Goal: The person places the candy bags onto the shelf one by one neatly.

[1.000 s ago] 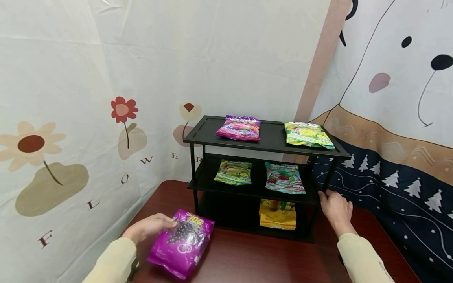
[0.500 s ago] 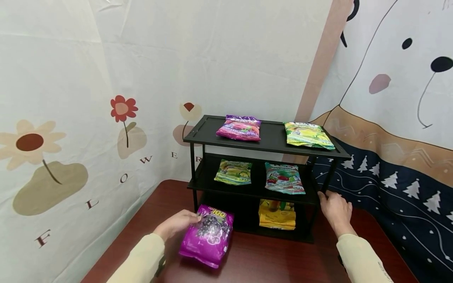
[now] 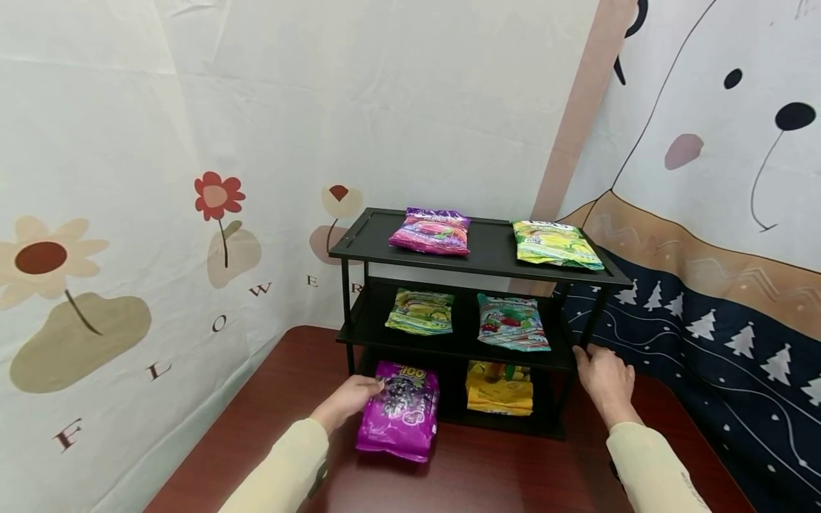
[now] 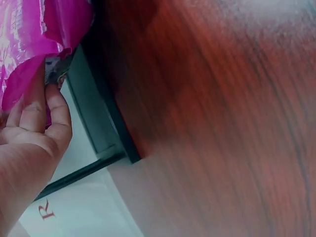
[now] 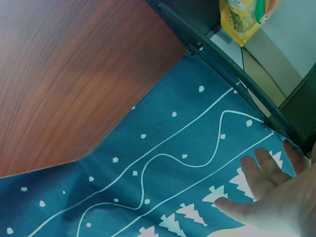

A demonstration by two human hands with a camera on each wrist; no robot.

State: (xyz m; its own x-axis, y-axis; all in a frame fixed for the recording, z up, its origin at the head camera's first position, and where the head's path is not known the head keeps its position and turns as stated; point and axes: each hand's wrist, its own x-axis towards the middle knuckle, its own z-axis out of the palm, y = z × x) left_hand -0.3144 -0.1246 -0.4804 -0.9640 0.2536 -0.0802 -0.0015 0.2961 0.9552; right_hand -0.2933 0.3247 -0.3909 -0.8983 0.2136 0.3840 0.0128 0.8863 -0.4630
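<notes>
My left hand (image 3: 350, 400) pinches the upper left edge of a purple candy bag (image 3: 403, 417) printed with dark grapes. The bag slopes at the front left of the black three-tier rack (image 3: 487, 259), its upper end inside the opening of the lowest tier. In the left wrist view, the fingers (image 4: 33, 111) reach under the bag's shiny purple wrapper (image 4: 34, 34). My right hand (image 3: 606, 377) holds the rack's right side at the middle shelf, by the front post. Its other fingers (image 5: 264, 173) hang loosely apart in the right wrist view; the thumb is hidden there.
A pink-purple bag (image 3: 431, 231) and a yellow-green bag (image 3: 555, 244) lie on the top shelf. The middle shelf bears a green-yellow bag (image 3: 420, 312) and a teal bag (image 3: 513, 323). A yellow bag (image 3: 500, 390) sits lowest right. Printed cloth hangs behind the reddish-brown table (image 3: 487, 470).
My left hand has carried the purple candy bag rightward, from beside the rack to the front of its lowest tier. The right hand stays at the rack's right side.
</notes>
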